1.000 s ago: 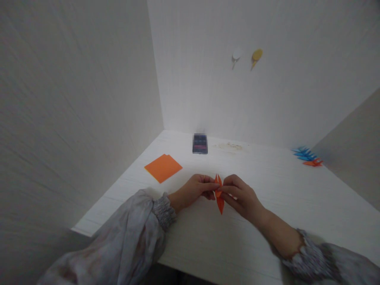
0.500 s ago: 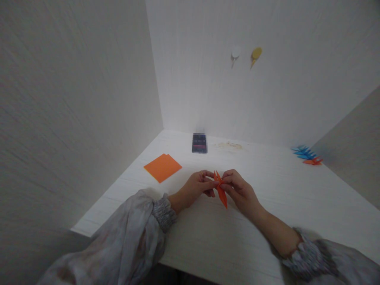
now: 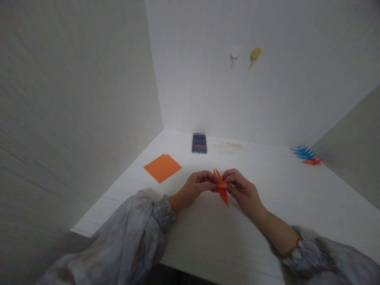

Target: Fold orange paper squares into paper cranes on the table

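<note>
One folded orange origami piece, twelve o'clock of the person | left hand pinching its nine-o'clock side, right hand its three, seemingly freeing both points | orange paper sheets towards ten, probably for easy reach | blue origami pieces at two, presumably out of the way

A loose, billowing left sleeve in pale grey, blotched with faint brownish patches, gathers into a crinkled left cuff, the matching right sleeve has a ruched, frilled right cuff, and a thin gold-coloured ring circles a left-hand finger.
</note>
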`<act>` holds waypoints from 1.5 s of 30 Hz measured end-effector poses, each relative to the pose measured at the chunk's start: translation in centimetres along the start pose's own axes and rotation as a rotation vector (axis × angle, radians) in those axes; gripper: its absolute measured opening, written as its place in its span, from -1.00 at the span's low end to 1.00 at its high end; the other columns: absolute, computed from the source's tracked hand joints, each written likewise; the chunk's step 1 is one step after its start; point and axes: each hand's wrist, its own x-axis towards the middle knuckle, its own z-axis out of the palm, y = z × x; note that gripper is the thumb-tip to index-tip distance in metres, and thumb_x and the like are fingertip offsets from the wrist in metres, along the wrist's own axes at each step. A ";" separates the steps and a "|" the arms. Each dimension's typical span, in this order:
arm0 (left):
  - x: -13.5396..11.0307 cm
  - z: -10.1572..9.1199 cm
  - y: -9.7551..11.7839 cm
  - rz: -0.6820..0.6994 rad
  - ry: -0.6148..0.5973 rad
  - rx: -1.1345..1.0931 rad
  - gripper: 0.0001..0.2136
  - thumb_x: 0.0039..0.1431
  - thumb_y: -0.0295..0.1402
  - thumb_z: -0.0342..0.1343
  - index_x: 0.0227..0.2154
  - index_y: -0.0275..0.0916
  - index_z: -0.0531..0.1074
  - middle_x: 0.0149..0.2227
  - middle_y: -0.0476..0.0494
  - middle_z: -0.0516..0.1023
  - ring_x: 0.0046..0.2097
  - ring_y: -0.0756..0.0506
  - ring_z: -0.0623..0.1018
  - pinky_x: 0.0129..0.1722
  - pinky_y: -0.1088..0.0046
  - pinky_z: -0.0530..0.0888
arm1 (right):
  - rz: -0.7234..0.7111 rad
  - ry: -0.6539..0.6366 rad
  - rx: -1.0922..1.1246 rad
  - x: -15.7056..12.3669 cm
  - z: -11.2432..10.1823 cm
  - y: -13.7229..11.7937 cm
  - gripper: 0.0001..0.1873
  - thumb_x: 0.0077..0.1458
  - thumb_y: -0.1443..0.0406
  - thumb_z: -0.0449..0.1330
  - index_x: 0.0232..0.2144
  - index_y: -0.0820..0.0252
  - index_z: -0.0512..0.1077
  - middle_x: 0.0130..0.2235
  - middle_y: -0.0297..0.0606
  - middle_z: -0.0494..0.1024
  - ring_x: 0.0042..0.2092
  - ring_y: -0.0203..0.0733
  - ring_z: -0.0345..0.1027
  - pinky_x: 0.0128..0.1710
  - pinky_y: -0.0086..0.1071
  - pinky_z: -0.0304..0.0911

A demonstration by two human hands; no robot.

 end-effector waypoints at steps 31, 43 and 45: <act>0.3 0.0 -0.5 0.038 0.037 0.058 -0.76 -0.22 -0.40 0.24 -0.54 -0.35 0.26 -0.53 0.01 0.44 -0.47 0.07 0.44 -0.40 0.50 0.37 | 0.503 0.166 0.304 0.2 1.4 -1.2 -0.86 -0.16 0.22 0.25 -0.55 0.18 0.42 -0.51 -0.34 0.47 -0.46 -0.30 0.32 -0.43 -0.42 0.22; 0.3 0.1 -0.4 0.018 0.002 0.033 -0.70 -0.13 -0.37 0.16 -0.41 -0.27 0.11 -0.57 0.01 0.46 -0.55 0.04 0.45 -0.49 0.53 0.34 | 0.599 0.135 0.496 0.1 1.8 -1.1 -0.79 -0.17 0.20 0.25 -0.52 0.22 0.35 -0.52 -0.25 0.54 -0.45 -0.16 0.44 -0.38 -0.30 0.32; 0.3 0.1 -0.5 0.028 0.003 0.031 -0.68 -0.13 -0.38 0.16 -0.40 -0.26 0.09 -0.57 0.03 0.45 -0.54 0.04 0.45 -0.48 0.53 0.34 | 0.600 0.133 0.487 0.1 1.8 -1.2 -0.77 -0.18 0.19 0.26 -0.53 0.23 0.34 -0.52 -0.24 0.54 -0.44 -0.16 0.44 -0.38 -0.31 0.31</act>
